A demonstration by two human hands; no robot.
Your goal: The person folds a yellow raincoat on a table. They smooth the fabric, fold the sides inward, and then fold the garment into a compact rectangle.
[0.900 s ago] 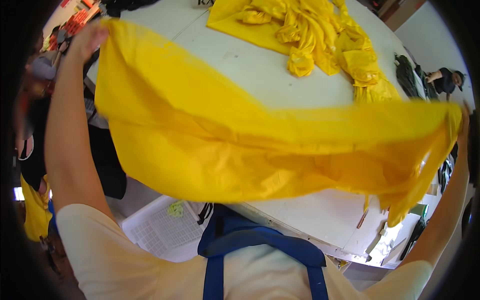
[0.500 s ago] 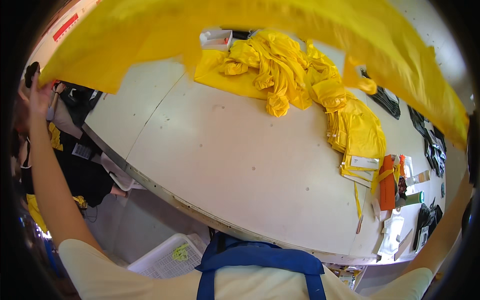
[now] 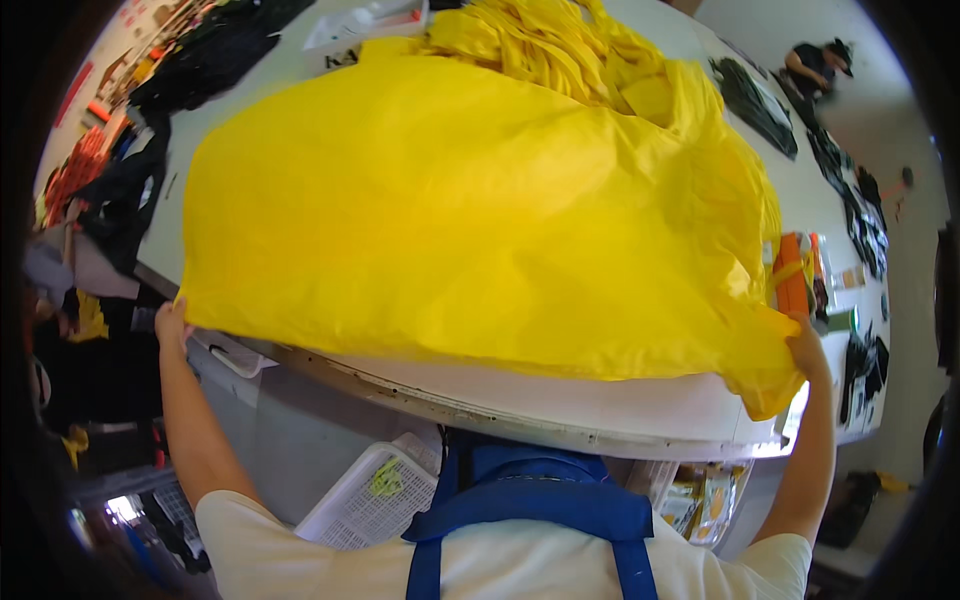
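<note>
A large sheet of shiny yellow fabric (image 3: pixel 450 220) spreads between my hands over the white table (image 3: pixel 640 405). My left hand (image 3: pixel 174 325) pinches its near left corner, just beyond the table's edge. At the near right, my right hand (image 3: pixel 806 348) grips the opposite corner, where the cloth bunches and hangs down in a fold. The near edge runs almost straight from hand to hand. Behind the sheet lies a crumpled heap of the same yellow fabric (image 3: pixel 540 40). The stack of folded yellow pieces on the right is hidden beneath the cloth.
A white box (image 3: pixel 365 25) stands at the back left. On the right are an orange box (image 3: pixel 792 275) and black packages (image 3: pixel 755 105). Below the table sit a white plastic basket (image 3: pixel 370 500) and a bin of packets (image 3: pixel 700 500). Another person (image 3: pixel 818 68) is far right.
Both hands have come down from overhead toward me, drawing the yellow fabric down over the table. It now covers much of the surface. My view has also shifted.
</note>
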